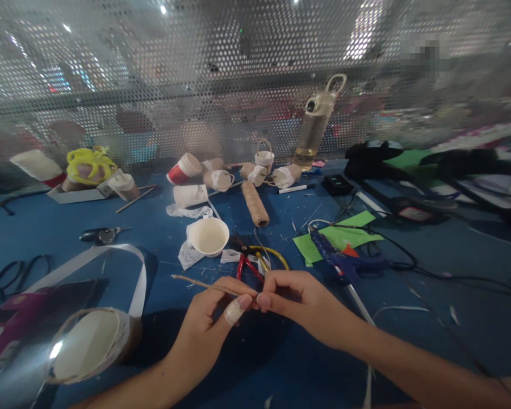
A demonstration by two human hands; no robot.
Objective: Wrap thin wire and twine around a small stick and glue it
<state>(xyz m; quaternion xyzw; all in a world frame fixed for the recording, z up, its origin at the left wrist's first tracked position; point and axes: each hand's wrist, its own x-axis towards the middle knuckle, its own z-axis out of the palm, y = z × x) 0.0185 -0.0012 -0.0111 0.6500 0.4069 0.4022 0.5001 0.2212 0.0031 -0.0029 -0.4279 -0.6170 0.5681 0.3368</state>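
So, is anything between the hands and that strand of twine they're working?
Nothing visible does. The left hand and right hand both pinch the twine strand at their fingertips, and its free end sticks out left above the blue table. Only the tape wrap on the left thumb sits at the contact.

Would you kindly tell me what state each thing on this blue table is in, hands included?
Left hand: pinched on the thin brown twine strand.
Right hand: pinched on the same strand.
White paper cup: upright, open, empty.
Brown twine spool: lying on its side.
Clear plastic water bottle: upright, lid shut.
Blue glue gun: lying flat.
Red-and-white paper cup: tipped over.
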